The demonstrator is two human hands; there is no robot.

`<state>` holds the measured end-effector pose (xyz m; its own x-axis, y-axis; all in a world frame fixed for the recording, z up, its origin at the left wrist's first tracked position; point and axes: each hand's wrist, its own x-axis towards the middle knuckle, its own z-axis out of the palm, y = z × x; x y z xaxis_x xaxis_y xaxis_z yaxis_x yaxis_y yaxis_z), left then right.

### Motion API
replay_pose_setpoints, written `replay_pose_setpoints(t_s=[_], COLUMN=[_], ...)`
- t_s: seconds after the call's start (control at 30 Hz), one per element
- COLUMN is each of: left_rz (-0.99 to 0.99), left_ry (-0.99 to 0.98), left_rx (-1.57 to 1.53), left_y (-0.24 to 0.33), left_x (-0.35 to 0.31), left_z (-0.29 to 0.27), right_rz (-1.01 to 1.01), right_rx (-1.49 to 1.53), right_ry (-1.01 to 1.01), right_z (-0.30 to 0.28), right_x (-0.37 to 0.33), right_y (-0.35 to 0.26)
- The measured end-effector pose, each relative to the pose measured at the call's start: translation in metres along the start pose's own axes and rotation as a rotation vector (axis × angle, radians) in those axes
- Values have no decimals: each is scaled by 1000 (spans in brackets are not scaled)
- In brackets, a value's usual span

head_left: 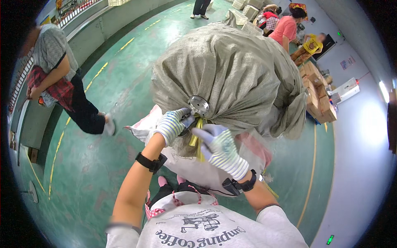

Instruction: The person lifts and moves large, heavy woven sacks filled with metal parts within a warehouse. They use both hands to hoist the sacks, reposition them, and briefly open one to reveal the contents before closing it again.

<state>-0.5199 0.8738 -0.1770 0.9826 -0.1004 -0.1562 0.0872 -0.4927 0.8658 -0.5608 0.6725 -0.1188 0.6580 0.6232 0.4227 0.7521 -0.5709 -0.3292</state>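
A large grey-green woven sack [215, 70], bulging and gathered into folds at its near side, stands in front of me. Yellow strapping [194, 139] is around the gathered neck, and its ends hang down. My left hand [171, 125], in a striped glove, is closed beside the neck, on a shiny round metal piece [199, 105] with holes in its face. Its exact kind is unclear. My right hand [221, 151], in a matching glove, is just right of the strapping with its fingers toward it. Motion blurs those fingers, so their grip cannot be made out.
White sacking [186, 167] lies under and in front of the big sack. A person [62, 74] with a plaid cloth stands at the left by a long counter. Several people are at the far right, near stacked cardboard boxes [316, 93] and pale crates [250, 12].
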Motion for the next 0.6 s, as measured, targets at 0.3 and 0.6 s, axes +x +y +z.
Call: replay_pose_setpoints(t_s=[0.3, 0.6], left_rz=[196, 316], left_ry=[-40, -64], left_rx=[260, 171], left_y=[-5, -14], left_x=[9, 9], left_z=[-1, 5], right_rz=[183, 732], right_rx=[330, 1215], right_ry=[157, 397], right_z=[44, 37], right_x=[-14, -19], right_y=[23, 36])
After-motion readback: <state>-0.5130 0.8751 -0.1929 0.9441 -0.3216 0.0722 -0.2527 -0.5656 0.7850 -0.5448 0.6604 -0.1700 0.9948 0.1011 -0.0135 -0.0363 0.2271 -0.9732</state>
